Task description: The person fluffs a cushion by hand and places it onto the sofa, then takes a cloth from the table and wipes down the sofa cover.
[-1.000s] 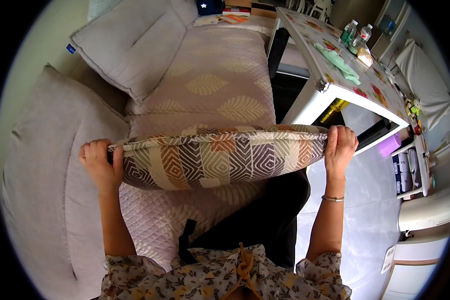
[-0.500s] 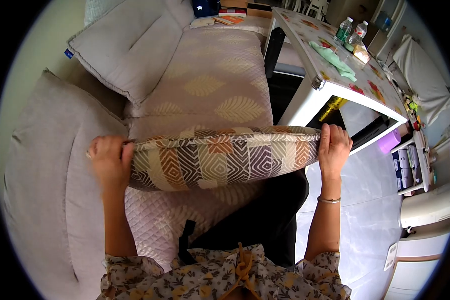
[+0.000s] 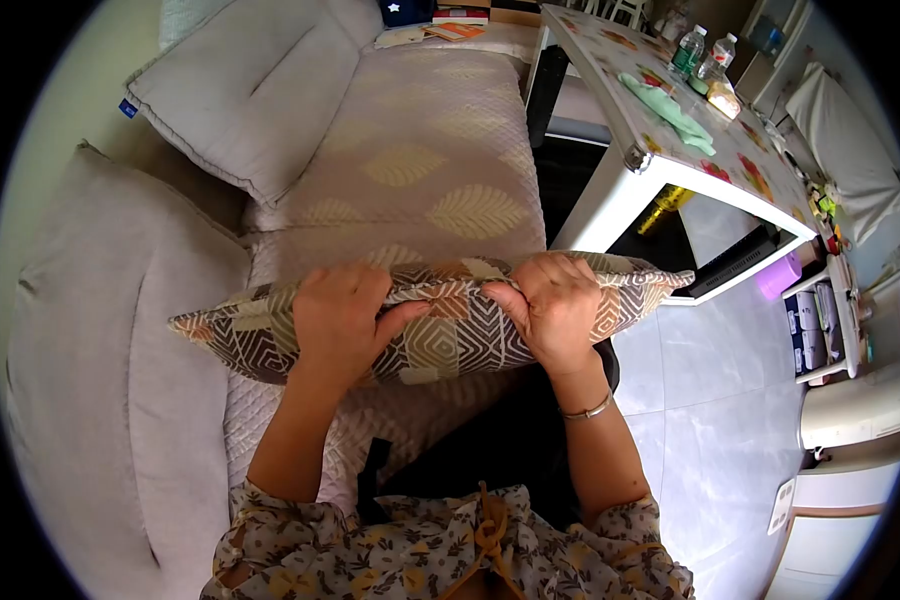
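The cushion (image 3: 432, 345) is matt woven cloth, the sofa cover (image 3: 410, 115) quilted cloth, the bracelet (image 3: 592, 409) shiny metal, the floor (image 3: 705, 400) smooth and glossy, the bottles (image 3: 687, 52) see-through plastic, and the tabletop (image 3: 732, 150) glossy, perhaps plastic-coated.

Passage lies over the seat (image 3: 415, 120) beyond the cushion (image 3: 432, 352); the table (image 3: 610, 205) blocks the right.

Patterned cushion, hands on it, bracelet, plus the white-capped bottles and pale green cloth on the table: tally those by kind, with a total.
Patterned cushion: 1
Left hand and right hand: 2
Bracelet: 1
White-capped bottles: 2
Pale green cloth: 1
Total: 7
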### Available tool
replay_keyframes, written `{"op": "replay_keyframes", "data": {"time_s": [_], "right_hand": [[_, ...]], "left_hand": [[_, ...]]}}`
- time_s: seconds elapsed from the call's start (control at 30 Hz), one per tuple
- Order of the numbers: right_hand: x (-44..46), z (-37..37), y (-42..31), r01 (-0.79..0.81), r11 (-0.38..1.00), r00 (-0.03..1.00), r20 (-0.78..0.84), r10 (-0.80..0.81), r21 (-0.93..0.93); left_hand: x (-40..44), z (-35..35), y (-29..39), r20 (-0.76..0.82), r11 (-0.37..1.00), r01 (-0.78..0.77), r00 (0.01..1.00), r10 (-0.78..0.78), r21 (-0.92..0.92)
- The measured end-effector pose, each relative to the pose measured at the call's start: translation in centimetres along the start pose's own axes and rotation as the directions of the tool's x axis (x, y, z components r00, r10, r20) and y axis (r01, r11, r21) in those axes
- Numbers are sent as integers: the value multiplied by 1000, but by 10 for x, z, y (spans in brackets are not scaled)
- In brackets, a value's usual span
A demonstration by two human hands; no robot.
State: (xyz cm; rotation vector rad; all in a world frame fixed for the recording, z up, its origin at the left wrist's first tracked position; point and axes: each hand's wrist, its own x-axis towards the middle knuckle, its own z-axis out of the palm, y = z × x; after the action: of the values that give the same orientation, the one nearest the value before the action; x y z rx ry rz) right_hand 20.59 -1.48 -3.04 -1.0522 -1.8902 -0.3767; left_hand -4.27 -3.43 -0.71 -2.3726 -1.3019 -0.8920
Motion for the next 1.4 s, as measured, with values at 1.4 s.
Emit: {"op": "replay_keyframes", "data": {"time_s": [1.4], "right_hand": [[8, 10, -21, -30, 1000, 997, 78, 29, 3]], "left_hand": [[5, -4, 0, -109, 999, 47, 993, -45, 16]]}}
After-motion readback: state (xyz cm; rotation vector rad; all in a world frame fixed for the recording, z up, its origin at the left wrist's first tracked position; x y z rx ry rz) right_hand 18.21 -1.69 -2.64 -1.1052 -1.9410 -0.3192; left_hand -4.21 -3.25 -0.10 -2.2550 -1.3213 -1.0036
